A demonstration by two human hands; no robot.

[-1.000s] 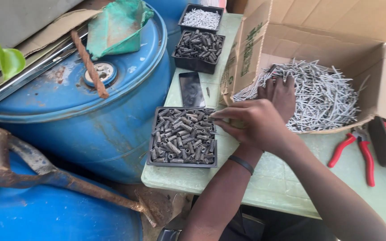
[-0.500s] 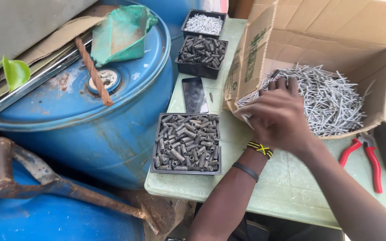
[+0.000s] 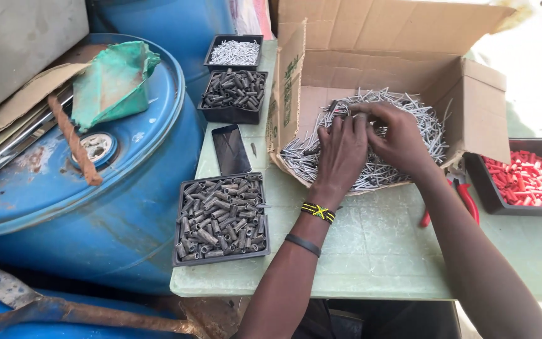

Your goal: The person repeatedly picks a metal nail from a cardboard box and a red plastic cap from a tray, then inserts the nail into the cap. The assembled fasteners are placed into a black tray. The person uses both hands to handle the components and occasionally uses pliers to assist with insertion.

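Nearest, on the pale green desk: a black square tray of dark metal sleeves, left of the open brown cardboard box. Beyond the tray, a black phone lying flat. Inside the box, both hands on the heap of thin silver nails: left hand with fingers curled, pressed into the nails; right hand touching it, fingertips pinching nails. Right of the box, red-handled pliers and a black tray of red plastic plugs. Farther left of the box, 2 more black trays.
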